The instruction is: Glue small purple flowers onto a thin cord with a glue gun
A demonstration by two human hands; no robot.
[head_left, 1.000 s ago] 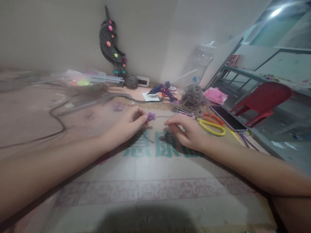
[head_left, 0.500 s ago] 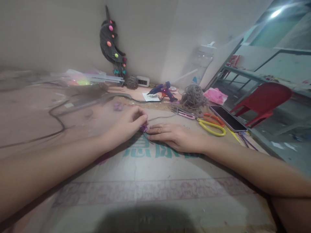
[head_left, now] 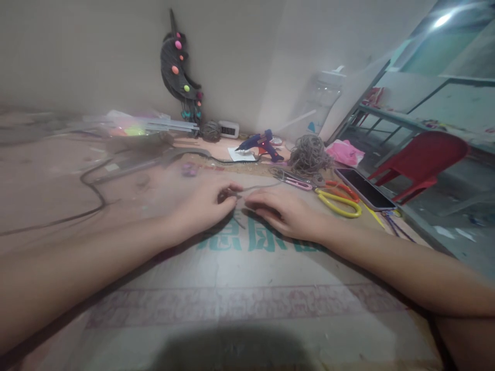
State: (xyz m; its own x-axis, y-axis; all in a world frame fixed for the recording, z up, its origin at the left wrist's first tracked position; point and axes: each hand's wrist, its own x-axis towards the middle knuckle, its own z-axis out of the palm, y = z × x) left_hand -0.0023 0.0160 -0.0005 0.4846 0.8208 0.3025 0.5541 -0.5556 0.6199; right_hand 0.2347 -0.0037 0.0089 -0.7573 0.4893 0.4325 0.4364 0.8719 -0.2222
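My left hand (head_left: 207, 201) rests on the cardboard sheet (head_left: 240, 288) with its fingers curled round something small that I cannot make out. A thin grey cord (head_left: 259, 186) runs from those fingertips to the right. My right hand (head_left: 286, 211) lies just to the right, fingers pinched toward the left hand's fingertips, touching the cord's near end. The small purple flower seen earlier is hidden under the fingers.
Yellow-handled scissors (head_left: 338, 202) and a phone (head_left: 363, 188) lie right of my right hand. Behind are a tangle of twine (head_left: 309, 153), a blue glue gun (head_left: 259, 142), a black cable (head_left: 93, 183) and a dark wall hanging (head_left: 178, 67). A red chair (head_left: 421, 154) stands beyond the edge.
The purple flower was held up between both hands, then pressed down to the cardboard. It is now hidden, and both hands have drawn together over the cord.
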